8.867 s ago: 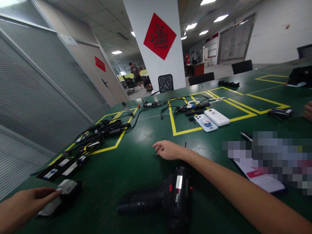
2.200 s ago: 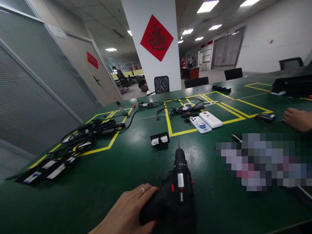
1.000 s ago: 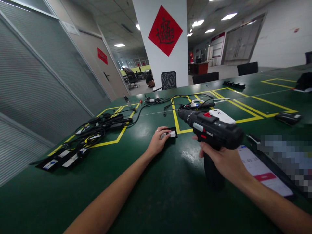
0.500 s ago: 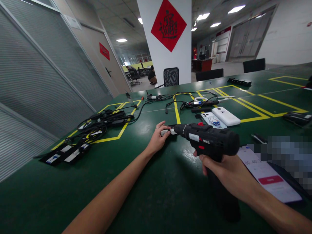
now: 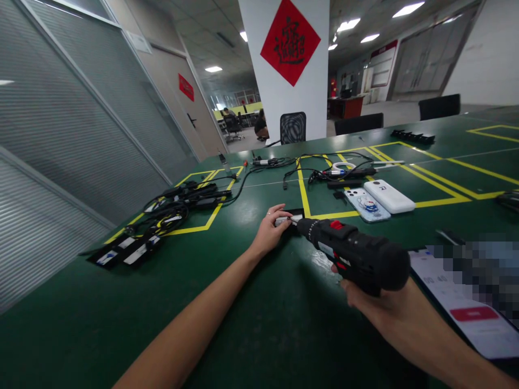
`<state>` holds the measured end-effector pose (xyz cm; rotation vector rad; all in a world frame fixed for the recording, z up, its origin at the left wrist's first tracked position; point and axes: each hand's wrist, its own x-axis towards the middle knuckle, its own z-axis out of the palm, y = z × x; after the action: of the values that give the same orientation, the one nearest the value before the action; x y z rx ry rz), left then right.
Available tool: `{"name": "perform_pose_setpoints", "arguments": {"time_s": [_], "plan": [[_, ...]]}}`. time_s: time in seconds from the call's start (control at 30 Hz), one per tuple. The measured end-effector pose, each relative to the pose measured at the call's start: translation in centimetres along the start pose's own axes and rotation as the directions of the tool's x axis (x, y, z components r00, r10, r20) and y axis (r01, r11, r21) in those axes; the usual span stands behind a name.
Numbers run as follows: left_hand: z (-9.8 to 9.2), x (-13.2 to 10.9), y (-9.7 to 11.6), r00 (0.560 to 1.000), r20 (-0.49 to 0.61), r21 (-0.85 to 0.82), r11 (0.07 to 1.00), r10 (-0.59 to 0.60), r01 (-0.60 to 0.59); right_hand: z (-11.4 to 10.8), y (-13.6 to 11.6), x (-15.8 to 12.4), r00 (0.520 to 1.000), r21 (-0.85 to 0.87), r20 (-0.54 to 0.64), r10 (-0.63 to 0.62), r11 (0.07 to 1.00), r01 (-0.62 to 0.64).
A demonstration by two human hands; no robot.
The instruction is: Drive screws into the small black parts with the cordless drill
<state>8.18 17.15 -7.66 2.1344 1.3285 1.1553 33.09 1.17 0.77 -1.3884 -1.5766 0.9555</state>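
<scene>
My left hand (image 5: 268, 235), with a ring on one finger, rests on the green table. Its fingers close round a small white piece (image 5: 281, 221) that lies against a black part (image 5: 299, 212); the fingers hide much of both. My right hand (image 5: 383, 310) is wrapped round the grip of a black cordless drill (image 5: 359, 254) with red switches. The drill points left and away from me. Its thin bit (image 5: 294, 220) reaches to the white piece beside my left fingertips; whether it sits in a screw is too small to tell.
Tangled black cables and devices (image 5: 186, 202) lie at the left. Beyond my hands are more cables (image 5: 336, 173), a patterned phone (image 5: 367, 205) and a white power bank (image 5: 389, 195). A lit phone (image 5: 454, 292) lies right of the drill. Yellow tape (image 5: 304, 189) marks the table (image 5: 243, 302).
The drill's back end has come up relative to its chuck, so it tilts down more toward the piece. Its bit and more of the black part now show. The whole view has shifted slightly.
</scene>
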Motion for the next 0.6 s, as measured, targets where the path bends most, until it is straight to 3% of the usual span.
{"name": "perform_pose_setpoints", "arguments": {"time_s": [0.13,0.6], "plan": [[0.03,0.01,-0.01,1.0,0.001,0.0,1.0,0.008,-0.008,0.03,0.0,-0.11,0.996,-0.044,-0.071,-0.052,0.998,0.049],[0.03,0.06,-0.36,0.999,0.003,0.016,0.999,0.046,-0.046,0.05,0.43,-0.09,1.0,-0.041,0.004,-0.015,0.999,0.015]]}}
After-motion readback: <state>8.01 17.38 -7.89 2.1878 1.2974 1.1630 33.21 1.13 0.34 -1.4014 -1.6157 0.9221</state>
